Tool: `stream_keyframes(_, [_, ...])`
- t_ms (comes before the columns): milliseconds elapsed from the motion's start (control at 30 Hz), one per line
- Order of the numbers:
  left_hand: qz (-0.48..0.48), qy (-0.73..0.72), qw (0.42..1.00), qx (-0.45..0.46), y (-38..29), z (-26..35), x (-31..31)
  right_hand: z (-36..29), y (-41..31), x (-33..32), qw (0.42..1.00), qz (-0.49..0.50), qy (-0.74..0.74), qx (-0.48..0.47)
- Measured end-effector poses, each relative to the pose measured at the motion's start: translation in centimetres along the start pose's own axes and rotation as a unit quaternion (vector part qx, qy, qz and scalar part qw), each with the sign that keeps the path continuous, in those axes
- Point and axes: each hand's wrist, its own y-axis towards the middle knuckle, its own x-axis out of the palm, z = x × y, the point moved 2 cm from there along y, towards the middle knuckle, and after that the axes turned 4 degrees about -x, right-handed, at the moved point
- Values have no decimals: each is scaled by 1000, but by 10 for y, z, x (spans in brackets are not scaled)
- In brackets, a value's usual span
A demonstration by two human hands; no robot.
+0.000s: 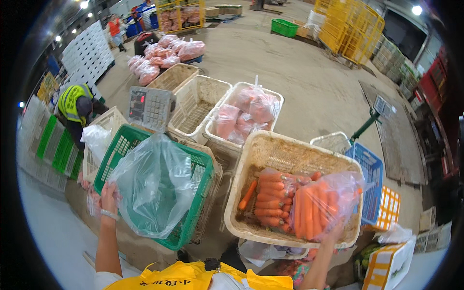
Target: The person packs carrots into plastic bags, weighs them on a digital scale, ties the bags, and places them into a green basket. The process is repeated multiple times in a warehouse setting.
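My left hand (110, 197) grips the rim of a clear plastic bag (152, 192), which spreads open, seemingly empty, over a green plastic basket (206, 188). At the right, my right hand (331, 233) is at the lower end of a clear bag of carrots (315, 208); its fingers are blurred and partly hidden by the film. That bag lies in a dirty cream plastic crate (290, 145), beside another bagged stack of carrots (270, 199). One loose carrot (248, 195) rests at the crate's left side. A digital scale display (149, 108) stands behind the green basket.
Bagged carrots fill a white crate (277, 96) beyond, next to an empty-looking crate (192, 107). A blue basket (368, 181) stands at the right. A person in a yellow vest (75, 103) bends at the left. Yellow cage trolleys (348, 32) stand farther back.
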Motion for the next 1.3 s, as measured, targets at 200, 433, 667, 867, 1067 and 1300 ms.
stream_keyframes(200, [-60,-85,995,-5,1,-2,10,-134,-35,45,979,-170,4,-111])
stream_keyframes(433, [-38,-181,980,-71,4,-16,25,-203,-150,85,941,-300,48,-147])
stream_keyframes(667, [-200,-172,960,-89,48,-27,19,-221,-306,140,839,-510,61,-180])
stream_keyframes(867, [-256,-189,940,-122,132,-68,12,-197,-435,207,836,-517,85,-165])
stream_keyframes(1067, [-324,-210,901,-197,200,-122,11,-113,-513,280,824,-557,77,-68])
stream_keyframes(1300, [-337,-124,932,-57,230,-130,-65,33,-560,359,669,-738,2,88])
